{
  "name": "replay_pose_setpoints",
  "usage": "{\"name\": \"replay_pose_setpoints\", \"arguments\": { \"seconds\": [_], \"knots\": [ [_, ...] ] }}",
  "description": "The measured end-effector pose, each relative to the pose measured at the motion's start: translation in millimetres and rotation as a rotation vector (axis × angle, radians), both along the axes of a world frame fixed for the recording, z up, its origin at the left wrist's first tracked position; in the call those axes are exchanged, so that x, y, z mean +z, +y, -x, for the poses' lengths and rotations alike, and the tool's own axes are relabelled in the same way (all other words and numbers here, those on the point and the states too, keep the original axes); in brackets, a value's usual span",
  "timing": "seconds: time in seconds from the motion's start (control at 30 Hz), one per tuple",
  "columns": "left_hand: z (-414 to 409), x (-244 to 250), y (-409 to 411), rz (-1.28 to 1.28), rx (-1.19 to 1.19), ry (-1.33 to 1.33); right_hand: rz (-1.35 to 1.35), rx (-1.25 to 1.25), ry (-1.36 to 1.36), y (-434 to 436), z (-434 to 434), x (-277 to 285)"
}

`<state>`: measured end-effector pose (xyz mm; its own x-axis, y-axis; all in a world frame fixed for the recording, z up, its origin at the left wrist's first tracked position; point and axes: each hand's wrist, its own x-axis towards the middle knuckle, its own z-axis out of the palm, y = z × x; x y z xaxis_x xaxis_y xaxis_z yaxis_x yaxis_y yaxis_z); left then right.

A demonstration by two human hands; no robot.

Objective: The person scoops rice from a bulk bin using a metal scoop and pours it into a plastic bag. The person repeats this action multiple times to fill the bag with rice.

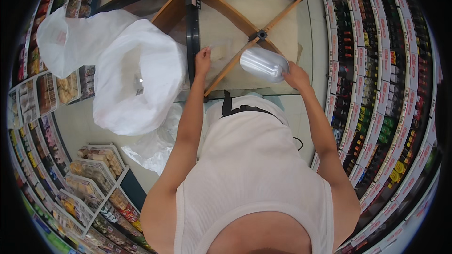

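My right hand (pixel 296 77) grips a shiny metal scoop (pixel 263 64), its open end pointing left over a bulk bin (pixel 310 42). My left hand (pixel 203 61) is beside the bin's black upright bar (pixel 192 38). Its fingertips are pinched on what looks like a thin clear plastic piece (pixel 220 46), too faint to make out well. Crossed wooden dividers (pixel 226 68) meet at a black hub (pixel 261 34) below the scoop. Beneath them spreads a pale beige layer (pixel 247 10); whether it is grain or a liner, I cannot tell.
A large white sack (pixel 162 74) stands open on my left, another white bag (pixel 88 30) behind it. Clear plastic (pixel 153 150) lies on the floor. Shelves of bottles and jars (pixel 374 77) line the right; wire baskets of packaged food (pixel 95 180) stand at lower left.
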<state>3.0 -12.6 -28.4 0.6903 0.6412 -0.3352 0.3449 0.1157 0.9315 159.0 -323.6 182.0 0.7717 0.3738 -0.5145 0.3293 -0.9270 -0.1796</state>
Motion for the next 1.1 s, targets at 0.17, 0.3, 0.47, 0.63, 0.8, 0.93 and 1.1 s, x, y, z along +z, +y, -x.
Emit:
{"name": "replay_pose_setpoints", "arguments": {
  "seconds": [0.17,0.3,0.47,0.63,0.8,0.93,1.1],
  "knots": [
    [-3.5,6.5,-2.2,0.019,0.013,0.015,0.170,0.069,0.142,-45.5,-4.5,-50.0],
    [-0.9,27.9,-13.3,-0.103,0.046,0.196,0.226,0.208,0.107,-24.1,-5.6,-131.8],
    [42.2,59.5,-56.5,-0.562,-0.001,0.307,0.060,0.171,0.126,-8.1,-1.8,-200.8],
    [120.9,100.8,-172.3,-0.193,0.186,0.176,-0.091,0.162,0.122,-52.3,-10.2,-175.4],
    [184.4,83.8,-273.8,-0.012,0.100,0.399,-0.311,0.142,0.229,-104.7,-14.0,-192.0],
    [184.2,64.4,-266.9,0.110,0.122,0.371,-0.525,-0.026,0.441,-127.3,-10.4,-216.9],
    [179.9,30.9,-198.3,0.113,-0.210,0.327,-0.685,-0.149,0.608,-109.7,-2.7,-194.2]
  ]
}}
